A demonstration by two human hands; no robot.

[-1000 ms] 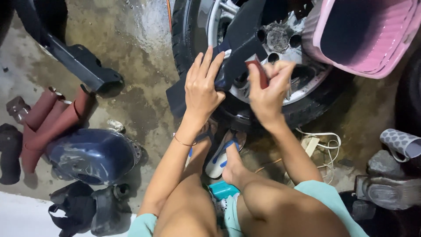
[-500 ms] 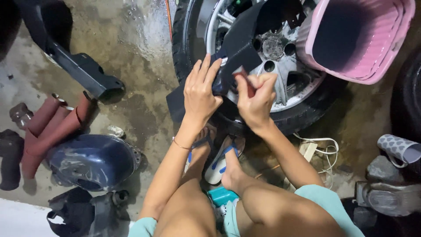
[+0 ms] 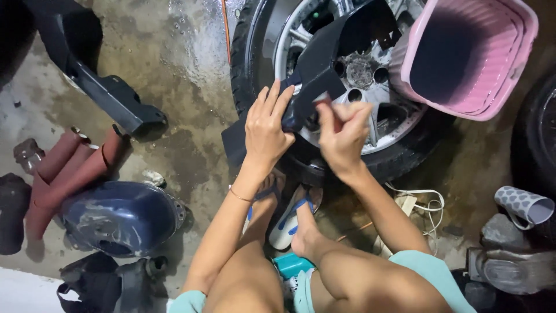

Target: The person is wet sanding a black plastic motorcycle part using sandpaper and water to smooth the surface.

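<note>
My left hand (image 3: 267,132) lies flat on a dark blue plastic panel (image 3: 324,64), steadying it, with the fingers spread. The panel leans on a car wheel (image 3: 370,127) with a silver rim that lies on the wet floor. My right hand (image 3: 341,133) is bunched on a small reddish piece of sandpaper (image 3: 322,102) and presses it against the panel's lower edge. My knees and sandalled feet (image 3: 289,220) are below the hands.
A pink plastic basket (image 3: 463,58) rests on the wheel at upper right. Rolls of reddish sandpaper (image 3: 75,168) and a dark blue rounded cover (image 3: 119,217) lie left. A black part (image 3: 104,93) lies at upper left. A white cable (image 3: 417,200) and rolled paper (image 3: 524,204) lie at right.
My right hand has slid left and down along the panel's edge, with the sandpaper, closer to my left hand. The left hand has stayed on the panel.
</note>
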